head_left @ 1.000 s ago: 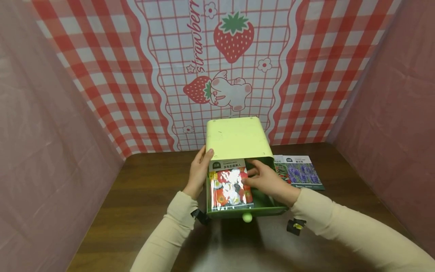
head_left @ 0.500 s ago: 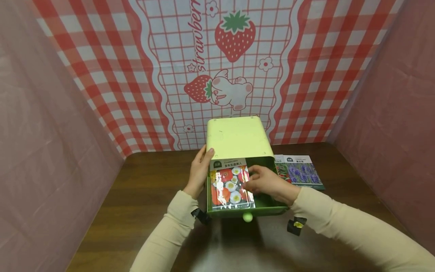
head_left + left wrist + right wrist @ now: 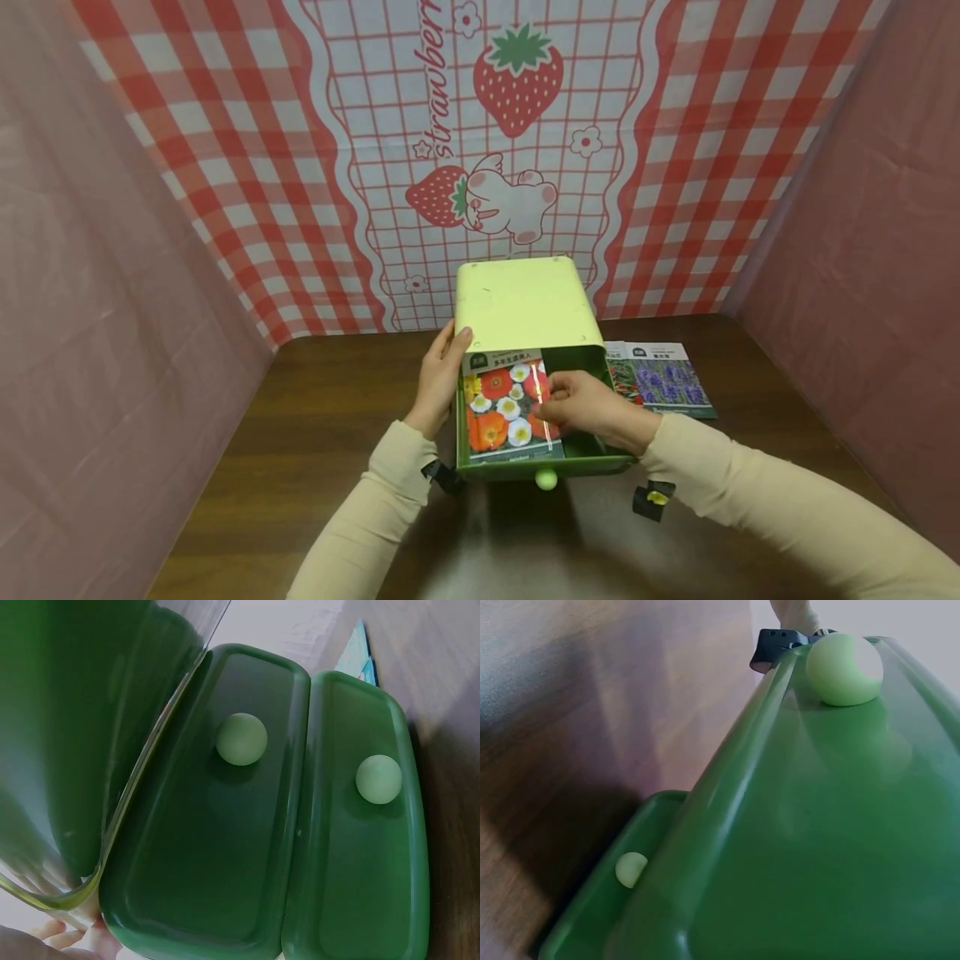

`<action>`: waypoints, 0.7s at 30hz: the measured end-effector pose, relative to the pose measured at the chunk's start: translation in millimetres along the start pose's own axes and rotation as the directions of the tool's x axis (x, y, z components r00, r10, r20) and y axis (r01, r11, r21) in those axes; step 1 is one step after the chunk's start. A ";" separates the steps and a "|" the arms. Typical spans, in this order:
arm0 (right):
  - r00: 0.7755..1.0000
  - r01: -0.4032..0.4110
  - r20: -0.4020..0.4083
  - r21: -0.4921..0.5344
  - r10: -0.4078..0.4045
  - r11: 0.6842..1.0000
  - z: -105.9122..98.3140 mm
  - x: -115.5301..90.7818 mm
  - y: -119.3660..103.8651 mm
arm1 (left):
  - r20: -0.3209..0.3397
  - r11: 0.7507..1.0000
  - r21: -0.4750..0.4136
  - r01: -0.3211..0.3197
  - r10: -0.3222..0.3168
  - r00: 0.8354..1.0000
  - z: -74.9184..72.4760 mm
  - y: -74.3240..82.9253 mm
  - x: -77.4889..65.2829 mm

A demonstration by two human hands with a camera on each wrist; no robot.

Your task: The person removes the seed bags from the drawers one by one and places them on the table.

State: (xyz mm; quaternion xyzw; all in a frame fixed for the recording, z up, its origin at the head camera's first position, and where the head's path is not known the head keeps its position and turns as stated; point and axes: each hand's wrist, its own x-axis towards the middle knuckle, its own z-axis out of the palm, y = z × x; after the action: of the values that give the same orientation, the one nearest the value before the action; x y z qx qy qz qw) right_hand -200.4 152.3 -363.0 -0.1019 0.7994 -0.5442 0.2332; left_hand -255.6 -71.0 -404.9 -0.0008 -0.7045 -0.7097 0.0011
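Observation:
A small drawer cabinet (image 3: 525,302) with a pale yellow-green top stands on the table, its top green drawer (image 3: 588,468) pulled out. My left hand (image 3: 435,379) lies along the cabinet's left side, thumb at the front top corner. Inside the drawer, on the left, is a flower seed packet (image 3: 506,412) with red, orange and white blooms. My right hand (image 3: 592,408) reaches in and pinches its right edge between thumb and fingers. In the right wrist view the drawer's front and round knob (image 3: 844,669) hide that hand.
Two closed green drawers (image 3: 199,847) sit beneath the pulled-out one. More seed packets, one with purple flowers (image 3: 667,383), lie on the wooden table (image 3: 300,417) right of the cabinet. A strawberry-patterned cloth (image 3: 517,92) hangs behind, with pink curtains (image 3: 840,208) at both sides.
The packet's right edge has shifted slightly and its glare has faded, showing the flowers clearly. My right hand's fingers have drawn back a little from deeper in the drawer. My left hand stays put.

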 end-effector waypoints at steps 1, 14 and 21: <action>1.000 0.001 -0.008 0.000 -0.001 1.000 -0.2 -0.2 -0.5 | -0.001 1.000 0.002 -0.001 0.001 1.000 -0.1 -0.2 0.3; 0.998 -0.018 -0.051 0.041 0.020 0.999 -10.7 -9.6 -9.1 | -0.004 0.999 0.039 -0.022 0.022 1.000 -0.5 -0.9 1.3; 0.996 -0.065 -0.053 0.111 0.072 0.992 -18.5 -21.7 -17.4 | -0.005 0.999 0.032 -0.029 0.029 1.000 -0.3 -0.1 -0.9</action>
State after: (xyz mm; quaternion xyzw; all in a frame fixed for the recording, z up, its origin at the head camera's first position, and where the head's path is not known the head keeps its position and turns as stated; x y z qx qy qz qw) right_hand -192.0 169.8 -335.8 -0.0460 0.7779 -0.5813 0.2342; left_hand -254.7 -71.3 -405.0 -0.0089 -0.7158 -0.6981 0.0132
